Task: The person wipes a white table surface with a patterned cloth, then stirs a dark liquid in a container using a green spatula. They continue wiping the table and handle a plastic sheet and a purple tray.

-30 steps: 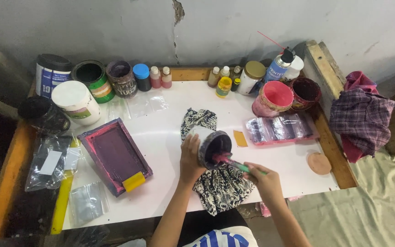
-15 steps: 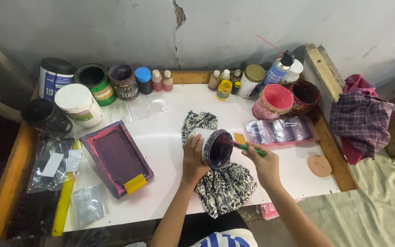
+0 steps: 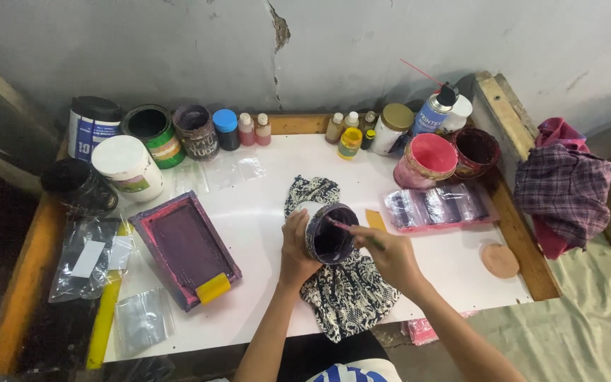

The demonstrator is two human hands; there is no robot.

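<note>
My left hand (image 3: pixel 295 247) grips a white ink tub (image 3: pixel 328 232), tilted so its dark purple inside faces me. My right hand (image 3: pixel 387 255) holds a thin green-handled stirring stick (image 3: pixel 351 230) whose pink-stained tip reaches into the tub's mouth. Both hands hover over a black-and-white patterned cloth (image 3: pixel 344 290) lying on the white tabletop (image 3: pixel 263 212).
A purple-stained screen frame (image 3: pixel 184 247) with a yellow squeegee lies to the left. Tubs, cans and small bottles line the back wall, with a pink tub (image 3: pixel 427 157) at right. Clear plastic bags (image 3: pixel 438 205), a tan round pad (image 3: pixel 499 260) and a plaid rag (image 3: pixel 563 187) sit right.
My right hand moved up and left, swinging the stick around inside the tub. The tub stayed tilted in my left hand.
</note>
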